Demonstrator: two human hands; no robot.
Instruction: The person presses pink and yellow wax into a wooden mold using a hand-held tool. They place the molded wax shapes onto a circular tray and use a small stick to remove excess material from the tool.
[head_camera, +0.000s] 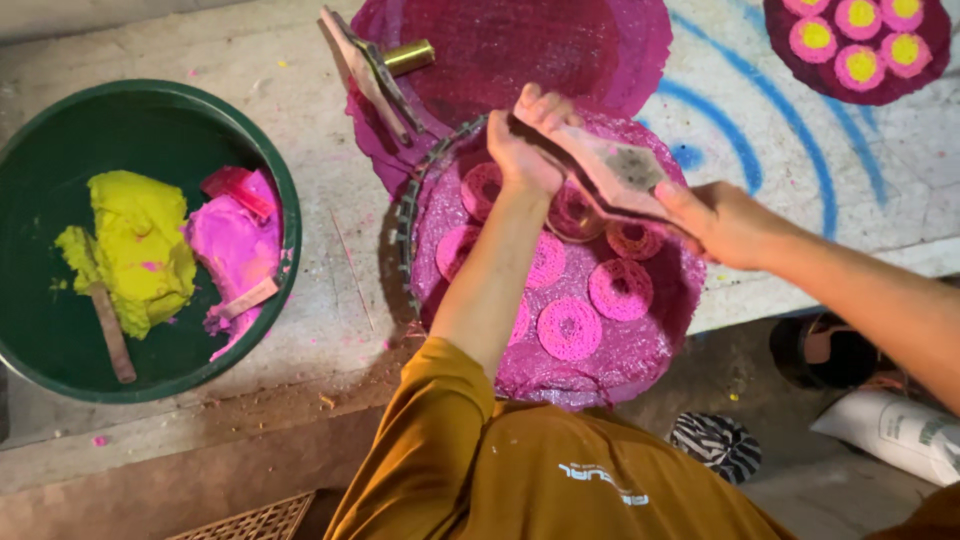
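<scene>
I'm holding a flat wooden press tool (615, 175) w/ both hands, just above centre of the frame. My left hand (530, 140) is wrapped around its upper-left end, fingers curled over the edge; my right hand (725, 222) is gripping the lower-right end, thumb on top. The tool's long axis is running diagonally, upper left to lower right, its flat grey-stained face turned up.

Under it, a round pink mat (600, 350) is sitting at centre frame, carrying abt seven pink ring-shaped pieces (570, 328); the tool is hovering over the upper ones, can't tell if it's touching them.

Bottom right corner: a white bag (890, 430) w/ small dark print is lying tilted on the floor, beside a striped cloth (715, 440). My mustard shirt is showing a small white logo at bottom centre.

Left side: a green basin (30, 340) is holding a yellow dough lump (135, 245), pink dough (235, 245) and a wooden stick (110, 335). Top centre: a second wooden tool (365, 70) w/ a brass tube (408, 57) is resting on another pink mat. Top right corner: a dark round mat w/ pink-and-yellow discs (860, 40), near blue painted arcs on the pale slab
</scene>
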